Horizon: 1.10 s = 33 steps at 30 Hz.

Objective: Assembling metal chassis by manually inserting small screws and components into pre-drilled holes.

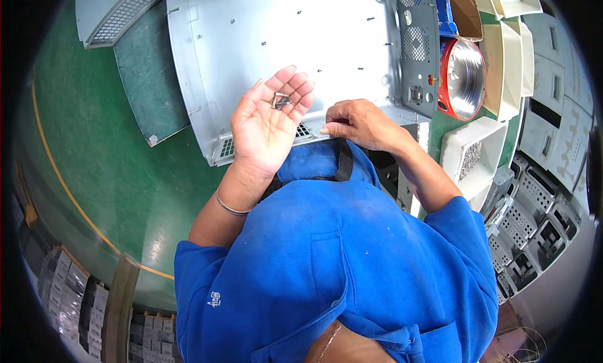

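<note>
My left hand [265, 119] is turned palm up above the near left part of a large sheet-metal case [276, 68]. Its fingers curl slightly around a few small metal pieces [281, 102], too small to name more closely. At the case's near edge, my right hand [359, 122] is closed, thumb and fingers drawn together by the rim. Whatever lies between those fingertips, if anything, is hidden. Several small studs stand on the case's bright inner floor. Slotted vent grilles [226, 148] line its near wall.
On the right stand a round red-rimmed metal tin [466, 79], a blue box [447, 14], and a white bin [452, 143] of small metal parts. Cream trays [497, 74] are stacked beyond. A dark green board [151, 74] and a perforated grey panel [125, 14] lie left.
</note>
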Each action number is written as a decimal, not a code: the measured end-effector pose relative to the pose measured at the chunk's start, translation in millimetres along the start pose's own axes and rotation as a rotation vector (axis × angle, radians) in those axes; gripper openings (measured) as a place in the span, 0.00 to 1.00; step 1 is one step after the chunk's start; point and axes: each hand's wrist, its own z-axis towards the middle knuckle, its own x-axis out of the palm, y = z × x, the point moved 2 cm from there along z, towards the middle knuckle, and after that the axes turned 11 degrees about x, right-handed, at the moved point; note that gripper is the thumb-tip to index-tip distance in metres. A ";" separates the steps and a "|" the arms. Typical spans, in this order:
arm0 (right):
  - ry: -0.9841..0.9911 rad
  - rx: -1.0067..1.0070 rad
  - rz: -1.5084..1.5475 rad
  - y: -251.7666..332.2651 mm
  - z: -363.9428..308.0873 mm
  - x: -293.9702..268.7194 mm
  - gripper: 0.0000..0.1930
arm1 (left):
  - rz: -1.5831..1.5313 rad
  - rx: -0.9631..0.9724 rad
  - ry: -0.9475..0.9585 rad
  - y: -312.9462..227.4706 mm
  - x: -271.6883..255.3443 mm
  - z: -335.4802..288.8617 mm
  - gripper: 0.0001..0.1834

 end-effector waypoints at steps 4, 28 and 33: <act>0.132 0.068 0.164 -7.9 3.5 1.4 0.11 | 0.004 -0.002 0.009 0.6 -0.2 -3.5 0.23; 0.100 0.086 0.013 2.2 3.2 -1.0 0.16 | 0.072 0.005 -0.017 8.1 2.2 -17.8 0.22; 0.067 0.001 0.140 -2.0 0.8 -2.8 0.15 | 0.025 -0.010 0.037 6.6 -2.7 -19.5 0.21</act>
